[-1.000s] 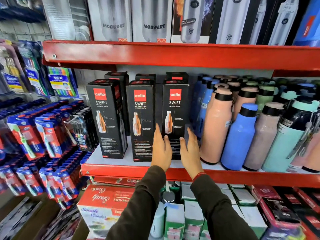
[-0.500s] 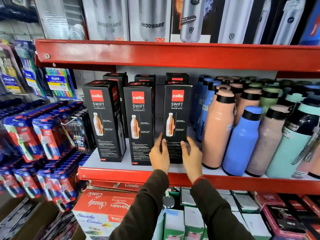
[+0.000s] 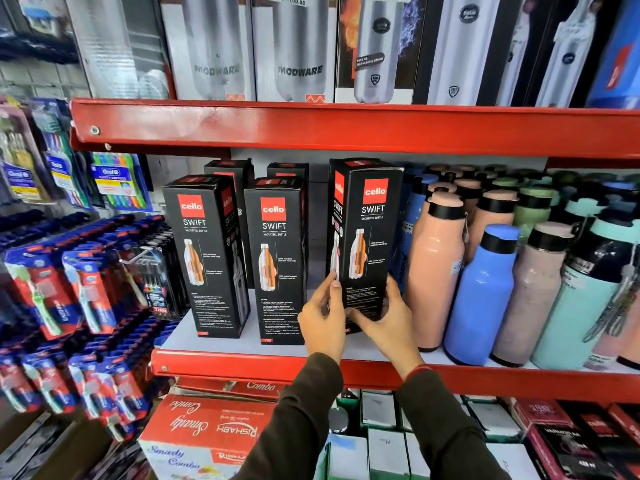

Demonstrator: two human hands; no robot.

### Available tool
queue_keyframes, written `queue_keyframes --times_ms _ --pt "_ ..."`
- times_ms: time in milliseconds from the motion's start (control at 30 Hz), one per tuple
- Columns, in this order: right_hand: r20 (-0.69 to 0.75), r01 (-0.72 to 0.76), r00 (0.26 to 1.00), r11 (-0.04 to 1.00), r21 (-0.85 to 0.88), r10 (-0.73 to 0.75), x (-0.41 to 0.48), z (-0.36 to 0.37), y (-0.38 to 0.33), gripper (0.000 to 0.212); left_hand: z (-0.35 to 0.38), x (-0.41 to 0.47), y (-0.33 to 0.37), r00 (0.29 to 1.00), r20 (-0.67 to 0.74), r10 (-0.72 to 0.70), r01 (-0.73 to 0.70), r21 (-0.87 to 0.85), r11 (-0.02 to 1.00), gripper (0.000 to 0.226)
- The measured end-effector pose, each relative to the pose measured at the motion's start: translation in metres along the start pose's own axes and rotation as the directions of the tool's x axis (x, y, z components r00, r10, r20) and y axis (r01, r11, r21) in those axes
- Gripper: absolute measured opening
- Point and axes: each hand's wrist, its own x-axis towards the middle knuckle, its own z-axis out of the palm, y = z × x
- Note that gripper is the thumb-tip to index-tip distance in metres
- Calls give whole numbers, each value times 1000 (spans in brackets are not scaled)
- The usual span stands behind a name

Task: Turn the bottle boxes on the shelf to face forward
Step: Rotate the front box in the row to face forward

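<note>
Bottle boxes are lining the middle shelf [image 3: 346,355] at centre frame, and the third bottle box [image 3: 363,237], rightmost of the front row, is being worked between both hands. The left hand [image 3: 323,315] is cupping its lower left edge while the right hand [image 3: 389,318] is wrapping its lower front and right side, both closed around the carton. It is sitting skewed, its side panel showing toward the left, so the turning step appears to be under way. Squaring it would likely call for a small twist and a nudge back into line, clear of the peach bottle [image 3: 434,268] just beside it. The first bottle box [image 3: 204,254] and second bottle box [image 3: 277,258], left of centre, are already showing their fronts. Each is reading "cello", "SWIFT", "VACUSTEEL BOTTLE". Along the upper frame, steel-flask cartons [image 3: 256,46] are reading "MODWARE". At upper left, toothbrush packs [image 3: 117,180] are showing "Oral-B"; at the lower edge, a red carton [image 3: 204,431] is reading "Smarty Combo".
</note>
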Motion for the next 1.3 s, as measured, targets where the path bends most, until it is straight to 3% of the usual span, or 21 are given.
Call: queue_keyframes --times_ms 100,200,300,400,533,833,1033,1300 --pt "-28 2 1000 1000 28 -1 0 1 -2 74 1 -5 -1 1000 -11 1 -2 -29 1000 25" --pt "-57 6 998 999 48 -3 1 1 -4 85 0 -9 -2 999 0 33 -33 -14 999 33" --pt "-78 -3 997 999 37 6 2 1 -5 87 -2 -8 -4 999 21 30 -30 -8 1000 28" --pt "-98 -18 995 1000 10 19 3 1 -7 85 0 -7 -3 997 31 71 -73 68 995 35" --pt "-64 3 998 1000 31 -1 3 -1 -13 82 3 -2 -4 993 70 92 -105 197 975 48" --pt "98 -36 995 996 76 28 2 -8 -8 107 -7 3 -14 990 133 42 -75 251 965 46" --pt "158 53 986 998 26 -57 4 -6 -11 99 -10 0 -17 995 95 18 -40 232 972 40" --pt "191 -16 981 1000 27 11 5 -4 -9 82 -7 -3 -16 996 80 27 -47 265 963 39"
